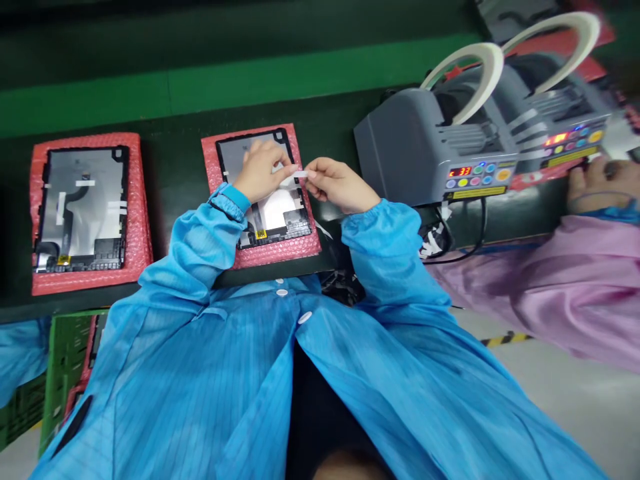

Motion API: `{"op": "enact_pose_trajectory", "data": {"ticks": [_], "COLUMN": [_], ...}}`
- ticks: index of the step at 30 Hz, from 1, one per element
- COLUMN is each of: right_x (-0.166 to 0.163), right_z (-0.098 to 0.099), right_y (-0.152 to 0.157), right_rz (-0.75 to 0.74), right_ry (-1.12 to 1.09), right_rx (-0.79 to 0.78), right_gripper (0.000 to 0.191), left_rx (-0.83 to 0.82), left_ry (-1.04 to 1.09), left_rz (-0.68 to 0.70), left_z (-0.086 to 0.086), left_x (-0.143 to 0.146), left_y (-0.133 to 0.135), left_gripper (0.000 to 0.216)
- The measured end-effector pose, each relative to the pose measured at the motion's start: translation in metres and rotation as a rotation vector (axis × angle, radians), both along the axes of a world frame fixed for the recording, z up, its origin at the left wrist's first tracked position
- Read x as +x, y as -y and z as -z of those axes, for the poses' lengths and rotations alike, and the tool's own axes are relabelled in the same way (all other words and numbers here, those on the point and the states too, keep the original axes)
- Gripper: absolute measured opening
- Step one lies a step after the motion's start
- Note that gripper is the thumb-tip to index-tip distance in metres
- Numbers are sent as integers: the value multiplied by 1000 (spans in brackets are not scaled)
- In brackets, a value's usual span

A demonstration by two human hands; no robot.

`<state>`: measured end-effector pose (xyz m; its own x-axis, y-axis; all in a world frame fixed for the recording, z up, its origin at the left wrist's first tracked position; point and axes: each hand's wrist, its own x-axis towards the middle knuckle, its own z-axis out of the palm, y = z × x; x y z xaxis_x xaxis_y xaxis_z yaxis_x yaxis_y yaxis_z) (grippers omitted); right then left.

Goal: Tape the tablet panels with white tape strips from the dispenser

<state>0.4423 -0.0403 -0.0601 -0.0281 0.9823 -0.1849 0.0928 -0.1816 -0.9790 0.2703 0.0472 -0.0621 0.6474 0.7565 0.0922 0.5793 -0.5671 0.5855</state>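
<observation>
A short strip of white tape [295,177] is stretched between my two hands. My left hand [260,170] pinches its left end, hovering over an open tablet back panel [280,207] that lies on a pink bubble-wrap mat [280,252]. My right hand [336,185] pinches the tape's right end, just right of the mat. Both my arms are in blue sleeves.
A second panel [83,207] on its own pink mat [37,213] lies to the left on the dark belt. Two grey tape dispensers [415,150] with white tape loops stand at the right. A co-worker's hand [597,183] in a pink sleeve rests near them.
</observation>
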Motion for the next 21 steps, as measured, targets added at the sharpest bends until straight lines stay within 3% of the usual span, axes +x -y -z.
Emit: {"op": "enact_pose_trajectory", "data": {"ticks": [3,9,16,21], "right_x": [2,12,10,12], "right_z": [2,15,44,63], "right_y": [-2,-9,-24,-31], "right_rz": [-14,184,147,157], "right_ry": [77,343,586,748], "right_rx": [20,101,294,256], "right_gripper": [30,26,23,18], "left_rx": [-54,-119,-147,-92], "left_ry": [-40,-84,-223,-314], "left_rz": [10,-41,-117,-162], "left_z": [2,5,-8,-8], "left_x": [2,4,14,20], "left_y": [1,0,12,20], "left_gripper": [23,18,20,24]}}
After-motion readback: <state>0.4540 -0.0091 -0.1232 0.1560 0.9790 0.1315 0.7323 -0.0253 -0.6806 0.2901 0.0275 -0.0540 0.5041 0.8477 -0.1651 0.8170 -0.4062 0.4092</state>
